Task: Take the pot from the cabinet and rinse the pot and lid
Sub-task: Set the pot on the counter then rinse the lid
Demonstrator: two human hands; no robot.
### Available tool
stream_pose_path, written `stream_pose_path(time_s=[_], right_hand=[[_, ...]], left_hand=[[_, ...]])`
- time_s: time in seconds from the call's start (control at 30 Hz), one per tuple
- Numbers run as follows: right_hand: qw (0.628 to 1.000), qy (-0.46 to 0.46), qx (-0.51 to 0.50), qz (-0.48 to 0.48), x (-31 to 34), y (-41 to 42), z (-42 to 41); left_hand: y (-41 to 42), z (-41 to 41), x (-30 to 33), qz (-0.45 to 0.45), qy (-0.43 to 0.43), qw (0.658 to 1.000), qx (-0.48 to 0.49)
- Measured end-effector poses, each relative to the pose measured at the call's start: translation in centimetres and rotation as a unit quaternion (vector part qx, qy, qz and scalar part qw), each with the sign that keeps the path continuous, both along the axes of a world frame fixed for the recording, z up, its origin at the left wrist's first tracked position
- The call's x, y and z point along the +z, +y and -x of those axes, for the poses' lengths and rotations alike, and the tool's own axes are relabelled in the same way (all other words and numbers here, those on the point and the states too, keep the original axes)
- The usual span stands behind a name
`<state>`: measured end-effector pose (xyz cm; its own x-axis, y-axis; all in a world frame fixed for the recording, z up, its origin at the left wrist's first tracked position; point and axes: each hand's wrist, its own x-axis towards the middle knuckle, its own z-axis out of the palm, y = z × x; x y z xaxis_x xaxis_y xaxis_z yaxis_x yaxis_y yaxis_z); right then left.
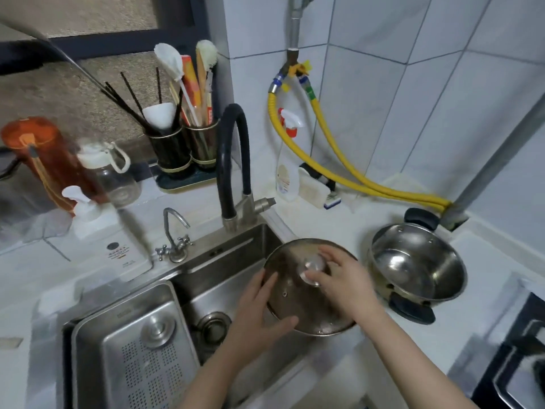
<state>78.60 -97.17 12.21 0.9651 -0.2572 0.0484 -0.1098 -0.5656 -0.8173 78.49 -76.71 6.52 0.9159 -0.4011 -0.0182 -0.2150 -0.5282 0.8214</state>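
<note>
Both hands hold lid (298, 302) over sink (224, 278), pot (418, 267) beside.

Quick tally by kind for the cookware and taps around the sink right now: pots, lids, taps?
Pots: 1, the steel pot on the counter right of the sink.
Lids: 1, the glass lid held over the sink by the left hand and right hand.
Taps: 2, the black hose tap and the small chrome tap.
Total: 4

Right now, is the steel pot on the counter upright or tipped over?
Upright. The steel pot sits mouth-up on the white counter, its shiny interior visible; whether it holds water, cannot tell.
</note>
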Motion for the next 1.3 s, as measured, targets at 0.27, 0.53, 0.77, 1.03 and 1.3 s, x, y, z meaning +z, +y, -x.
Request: stream_pose_path(time_s=[0.27, 0.53, 0.77, 1.03, 1.3], right_hand=[[0.992, -0.066, -0.109, 0.025, 2.2, -12.9, 1.3], [0.983, -0.012, -0.179, 0.051, -0.1, -21.4, 0.7], [0.984, 0.022, -0.175, 0.015, -3.1, -23.3, 0.0], [0.985, 0.032, -0.172, 0.005, -4.6, -23.1, 0.1], [0.986, 0.039, -0.159, 0.011, -4.4, -23.0, 0.0]], left_hand=[[-14.2, -3.0, 2.4, -0.029, -0.101, 0.993, -0.055], [-23.6, -5.3, 0.5, -0.134, -0.073, 0.982, -0.111], [-24.8, -5.4, -1.0, -0.18, -0.015, 0.974, -0.137], [-24.7, -5.4, -1.8, -0.186, -0.022, 0.973, -0.134], [-25.0, -5.9, -1.6, -0.197, -0.003, 0.969, -0.15]])
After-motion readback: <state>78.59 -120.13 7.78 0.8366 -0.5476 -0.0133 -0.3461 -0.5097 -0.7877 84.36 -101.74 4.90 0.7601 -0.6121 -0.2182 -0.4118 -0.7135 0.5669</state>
